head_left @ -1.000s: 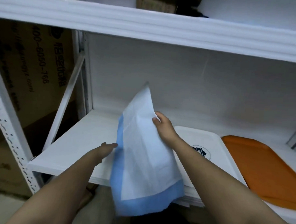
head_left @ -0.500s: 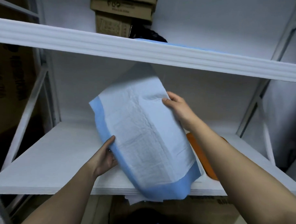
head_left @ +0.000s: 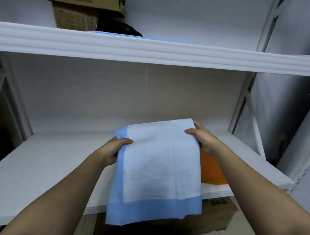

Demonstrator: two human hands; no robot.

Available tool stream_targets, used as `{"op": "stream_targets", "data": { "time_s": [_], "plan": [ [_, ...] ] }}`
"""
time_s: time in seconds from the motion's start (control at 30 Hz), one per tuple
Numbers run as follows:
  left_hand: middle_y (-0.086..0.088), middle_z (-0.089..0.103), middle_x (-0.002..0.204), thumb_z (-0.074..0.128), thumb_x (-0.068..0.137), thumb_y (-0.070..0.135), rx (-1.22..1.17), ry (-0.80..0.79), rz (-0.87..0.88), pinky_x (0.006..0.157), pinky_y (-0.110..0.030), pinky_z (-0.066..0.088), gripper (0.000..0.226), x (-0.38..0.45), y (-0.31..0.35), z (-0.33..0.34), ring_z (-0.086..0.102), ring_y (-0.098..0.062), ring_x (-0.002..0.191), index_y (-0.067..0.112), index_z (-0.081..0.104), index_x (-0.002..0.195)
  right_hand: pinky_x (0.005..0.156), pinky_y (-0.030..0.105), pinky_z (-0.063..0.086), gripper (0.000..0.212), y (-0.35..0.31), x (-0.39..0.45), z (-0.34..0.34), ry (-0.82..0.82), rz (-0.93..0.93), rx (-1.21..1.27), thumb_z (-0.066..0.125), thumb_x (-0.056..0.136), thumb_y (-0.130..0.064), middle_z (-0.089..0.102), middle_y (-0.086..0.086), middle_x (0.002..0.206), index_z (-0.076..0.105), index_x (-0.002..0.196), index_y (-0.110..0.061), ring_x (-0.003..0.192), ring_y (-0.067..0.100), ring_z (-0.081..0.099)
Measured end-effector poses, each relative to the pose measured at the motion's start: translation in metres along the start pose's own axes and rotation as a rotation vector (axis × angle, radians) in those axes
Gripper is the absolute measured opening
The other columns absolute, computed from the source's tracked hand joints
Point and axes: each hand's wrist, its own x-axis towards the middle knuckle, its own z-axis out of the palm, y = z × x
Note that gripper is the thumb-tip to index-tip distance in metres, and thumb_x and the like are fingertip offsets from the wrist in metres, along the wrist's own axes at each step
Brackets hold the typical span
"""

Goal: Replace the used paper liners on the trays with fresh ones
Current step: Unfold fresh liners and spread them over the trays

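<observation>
We see a soft, creased paper liner (head_left: pixel 162 163), white with a blue border, held over the front edge of the white shelf (head_left: pixel 49 159); the left hand (head_left: pixel 112 149) pinches its 9 o'clock edge and the right hand (head_left: pixel 202 136) its 1 o'clock corner, each grip clamped on the sheet. It hides most of a smooth orange tray (head_left: pixel 211 170) at 3 o'clock. Above, at 11 o'clock, we make out cardboard boxes (head_left: pixel 80 9), cut off at the top.

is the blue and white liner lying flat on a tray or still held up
Held up. The left hand and right hand grip the liner by its top corners; its lower edge hangs past the shelf.
</observation>
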Motion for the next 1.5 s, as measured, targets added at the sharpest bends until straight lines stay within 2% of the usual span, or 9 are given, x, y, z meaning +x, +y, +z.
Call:
{"op": "stream_targets", "data": {
  "time_s": [0.17,0.5,0.67,0.8,0.9,1.1,1.17,1.27,1.5],
  "plan": [
    [-0.016,0.069,0.11,0.055,0.089,0.005,0.095,-0.021,-0.087,0.075,-0.035,0.056,0.036,0.039,-0.007,0.017,0.068,-0.03,0.091,0.009,0.057,0.125,0.089,0.043,0.052,0.065,0.034,0.026,-0.025,-0.042,0.117,0.015,0.057,0.089,-0.004,0.057,0.005,0.127,0.03,0.144,-0.027,0.105,0.026,0.061],
    [-0.008,0.073,0.087,0.057,0.089,0.002,0.051,0.136,0.035,0.056,-0.028,0.057,0.023,0.134,-0.019,0.001,0.071,-0.02,0.068,0.016,0.062,0.106,0.069,0.029,0.057,0.065,0.075,0.137,-0.015,-0.03,-0.051,0.185,0.052,0.089,0.006,0.06,-0.008,0.118,0.036,0.137,-0.033,0.102,0.017,0.063],
    [-0.021,0.06,0.086,0.066,0.085,0.005,0.143,0.295,-0.281,0.068,-0.037,0.051,0.014,0.172,-0.089,-0.028,0.057,-0.03,0.067,-0.003,0.061,0.096,0.066,0.032,0.05,0.02,0.149,0.161,0.001,0.078,0.301,0.007,0.056,0.09,-0.007,0.062,0.013,0.095,0.056,0.11,-0.005,0.079,0.024,0.061],
    [-0.019,0.058,0.078,0.072,0.081,0.009,0.157,0.347,-0.376,0.062,-0.036,0.046,0.022,0.186,-0.115,-0.036,0.054,-0.03,0.065,-0.006,0.06,0.092,0.093,0.047,0.05,0.079,0.187,0.168,0.002,0.102,0.39,-0.123,0.069,0.072,-0.029,0.052,0.018,0.13,0.037,0.14,-0.005,0.111,0.035,0.056],
    [-0.017,0.06,0.078,0.075,0.08,0.017,0.159,0.346,-0.371,0.059,-0.034,0.047,0.033,0.182,-0.116,-0.035,0.056,-0.029,0.066,-0.005,0.061,0.1,0.1,0.042,0.044,0.071,0.18,0.152,0.008,0.117,0.391,-0.229,0.061,0.088,-0.02,0.04,0.016,0.142,0.023,0.148,-0.009,0.123,0.034,0.048],
    [-0.013,0.064,0.088,0.078,0.067,0.028,0.4,0.155,-0.492,0.069,-0.032,0.051,0.039,0.155,-0.095,-0.031,0.061,-0.025,0.077,0.007,0.061,0.095,0.066,0.031,0.048,0.06,0.161,0.141,0.0,-0.045,0.457,-0.672,0.059,0.087,-0.017,0.048,0.011,0.11,0.031,0.138,-0.002,0.092,0.022,0.052],
    [-0.013,0.062,0.086,0.075,0.057,0.023,0.566,0.118,-0.461,0.066,-0.031,0.051,0.039,0.152,-0.09,-0.028,0.06,-0.024,0.074,0.008,0.058,0.088,0.073,0.034,0.048,0.035,0.163,0.142,-0.005,-0.066,0.379,-0.737,0.055,0.085,-0.006,0.05,0.006,0.1,0.048,0.119,-0.009,0.085,0.018,0.05],
    [-0.016,0.056,0.099,0.071,0.076,0.008,0.604,0.196,-0.274,0.068,-0.034,0.051,0.036,0.161,-0.091,-0.021,0.057,-0.024,0.081,0.01,0.043,0.099,0.065,0.024,0.043,0.025,0.173,0.149,-0.008,0.014,0.211,-0.68,0.046,0.086,0.004,0.059,0.006,0.102,0.058,0.092,-0.017,0.082,0.016,0.052],
    [-0.017,0.062,0.108,0.056,0.086,0.011,0.997,0.39,-0.088,0.075,-0.035,0.045,0.061,0.197,-0.109,-0.015,0.06,-0.033,0.093,0.015,0.028,0.14,0.098,0.027,0.044,0.032,0.199,0.179,0.007,0.096,0.001,-0.932,0.046,0.095,-0.005,0.054,0.01,0.132,0.062,0.122,-0.011,0.115,0.022,0.056]
  ]
}}
